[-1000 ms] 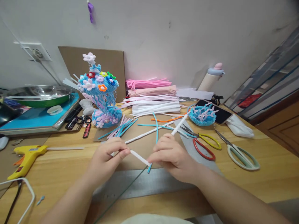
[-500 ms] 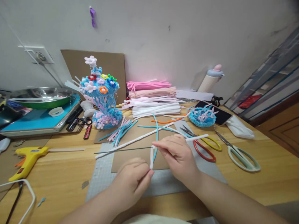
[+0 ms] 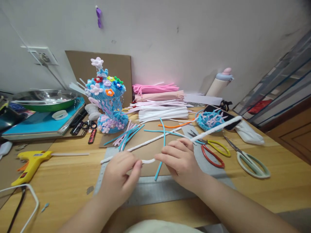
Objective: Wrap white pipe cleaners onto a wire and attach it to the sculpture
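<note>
A white fuzzy stem [image 3: 148,161] is stretched between my two hands. My left hand [image 3: 121,176] pinches its left part, with the fingers curled. The fingers of my right hand [image 3: 178,160] are closed on it further along, and its long end slants up to the right past the hand. Under my hands, on the brown cardboard [image 3: 143,169], lie a blue stem [image 3: 159,168] and another white stem [image 3: 153,139]. A small bundle of blue and pink stems [image 3: 125,136] is just beyond my left hand.
Red-handled scissors [image 3: 212,157], yellow-handled scissors and pale green scissors [image 3: 254,164] lie at the right. A yellow glue gun [image 3: 32,165] is at the left. Behind stand a flowered blue pipe-cleaner model [image 3: 107,90] and stacks of pink and white stems [image 3: 162,111].
My left hand has moved left and slightly up, away from my right hand. The white stem between them now runs level, and its far end reaches further up right. The thin dark stem no longer shows.
</note>
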Motion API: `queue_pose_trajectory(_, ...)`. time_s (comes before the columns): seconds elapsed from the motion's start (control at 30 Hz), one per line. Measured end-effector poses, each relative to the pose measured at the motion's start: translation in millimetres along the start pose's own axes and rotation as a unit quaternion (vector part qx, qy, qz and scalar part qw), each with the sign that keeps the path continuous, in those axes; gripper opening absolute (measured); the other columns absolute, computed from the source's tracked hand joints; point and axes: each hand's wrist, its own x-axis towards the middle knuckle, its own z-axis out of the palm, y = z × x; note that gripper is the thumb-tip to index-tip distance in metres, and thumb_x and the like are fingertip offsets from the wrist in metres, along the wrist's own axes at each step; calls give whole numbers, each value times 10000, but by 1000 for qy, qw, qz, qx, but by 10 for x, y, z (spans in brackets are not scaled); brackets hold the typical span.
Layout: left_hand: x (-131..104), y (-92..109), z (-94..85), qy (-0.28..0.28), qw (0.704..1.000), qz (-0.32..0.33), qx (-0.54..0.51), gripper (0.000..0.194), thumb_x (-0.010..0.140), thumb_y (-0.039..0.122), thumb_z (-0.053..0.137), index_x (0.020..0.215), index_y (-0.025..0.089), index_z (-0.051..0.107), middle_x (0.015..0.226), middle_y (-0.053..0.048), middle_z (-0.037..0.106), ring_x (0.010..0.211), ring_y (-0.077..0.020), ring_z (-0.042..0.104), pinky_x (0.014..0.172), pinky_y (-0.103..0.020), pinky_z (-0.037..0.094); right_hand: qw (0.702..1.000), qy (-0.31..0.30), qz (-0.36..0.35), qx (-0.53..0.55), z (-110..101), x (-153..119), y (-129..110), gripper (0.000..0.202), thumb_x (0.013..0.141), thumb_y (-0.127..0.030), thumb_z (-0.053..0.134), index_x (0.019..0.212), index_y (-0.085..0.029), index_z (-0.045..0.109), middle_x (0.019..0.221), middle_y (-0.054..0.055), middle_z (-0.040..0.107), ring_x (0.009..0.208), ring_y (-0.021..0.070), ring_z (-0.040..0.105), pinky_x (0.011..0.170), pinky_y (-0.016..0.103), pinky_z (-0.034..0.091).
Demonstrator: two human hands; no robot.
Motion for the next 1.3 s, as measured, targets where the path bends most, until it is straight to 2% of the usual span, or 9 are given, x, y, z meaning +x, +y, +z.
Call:
queue_pose_trajectory(0.2,96,-189,-158,-139,951,-158,-225,366,875,380,481,597,178,609,579,4,565,581,-123,518,568,-233,396,974,-53,-2,218,-110,69,1,205,902,-134,498,869,-254,662,745,-29,653,751,135,534,800,357,290)
queue_pose_trajectory(0.33,68,-165,108,-134,901,-248,-329,388,835,429,512,576,157,614,522,-10,565,501,-115,514,498,-225,403,959,-16,27,283,-105,69,-64,177,905,-159,510,852,-238,659,723,-25,656,729,131,557,752,332,318)
queue_pose_trajectory(0.43,58,-144,302,-109,901,-262,-328,410,866,434,445,637,148,629,548,-30,585,503,-129,538,471,-235,417,966,17,48,254,-57,49,-95,182,899,-156,515,872,-245,671,736,-18,669,734,135,573,756,332,314)
queue_pose_trajectory(0.53,40,-172,395,-19,915,-271,-298,291,866,390,449,914,167,629,829,-67,647,737,-173,606,597,-274,473,973,14,92,212,2,30,-101,200,885,-124,531,882,-256,681,755,-23,677,744,132,581,764,331,303)
queue_pose_trajectory(0.63,-20,-187,394,148,946,-217,-191,292,825,294,529,1110,232,526,1167,-72,528,1079,-213,504,894,-370,421,966,16,143,213,44,28,-88,179,873,-128,554,850,-249,684,762,-24,683,742,133,589,767,324,317)
queue_pose_trajectory(0.73,-76,-138,345,258,965,-34,-16,310,795,144,570,1086,246,534,1150,-66,500,1115,-224,473,988,-431,355,952,29,190,239,44,51,-79,137,857,-162,575,831,-233,689,765,-8,684,739,146,596,741,308,367)
queue_pose_trajectory(0.87,-35,-71,282,173,973,143,61,356,798,74,591,1084,287,586,1067,-45,590,990,-194,559,894,-383,442,921,-16,231,315,-10,94,-119,131,824,-156,578,802,-209,696,748,0,679,724,151,600,680,276,436)
queue_pose_trajectory(1.07,14,-73,285,104,979,150,-85,228,845,90,551,996,244,623,915,-42,672,846,-157,628,739,-296,511,863,-98,265,419,-110,112,-201,122,800,-139,573,815,-188,683,770,-1,686,733,149,608,623,247,480)
queue_pose_trajectory(1.3,-26,-46,311,114,978,120,-124,273,808,53,580,992,239,655,924,-41,682,851,-154,639,744,-287,508,936,-145,107,302,-224,133,-149,162,897,-158,508,839,-181,658,755,8,633,711,122,569,652,233,435)
